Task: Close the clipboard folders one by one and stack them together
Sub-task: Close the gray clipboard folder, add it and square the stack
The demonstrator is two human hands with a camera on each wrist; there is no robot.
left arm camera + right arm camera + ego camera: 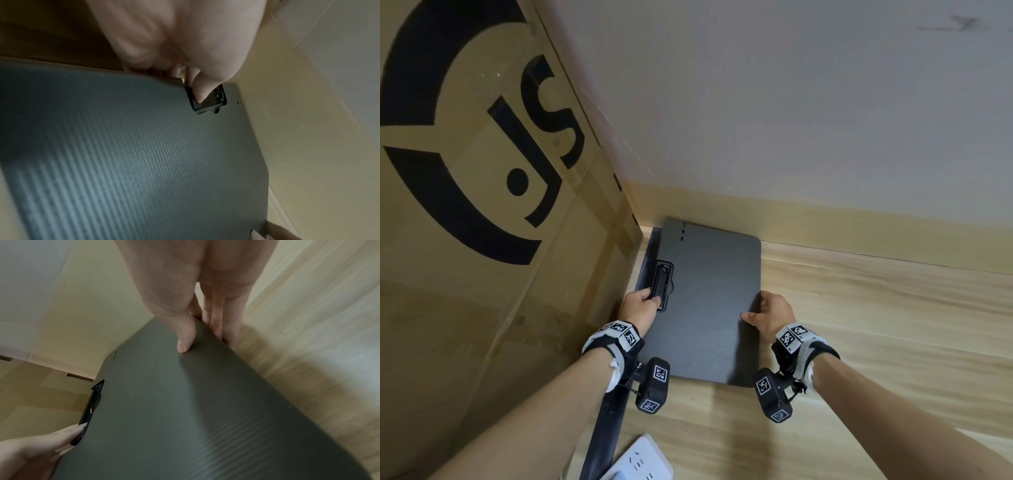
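A dark grey ribbed clipboard folder [712, 308] lies shut and flat on the wooden surface, pushed into the corner between box and wall. Its black clip [662, 284] runs along its left edge. My left hand [652, 299] grips that left edge, thumb on the clip [207, 100]. My right hand [753, 313] holds the right edge, thumb [185, 340] on top of the cover [185, 418] and fingers [228, 331] down the side. A dark strip [646, 253] shows under the folder's left edge; what it is I cannot tell.
A large cardboard box [482, 205] with black lettering stands tight against the folder's left side. The wall [791, 102] and its skirting run just behind. A white power strip [640, 459] lies near the bottom edge, beside a dark bar [602, 428]. Wooden surface [876, 325] stretches to the right.
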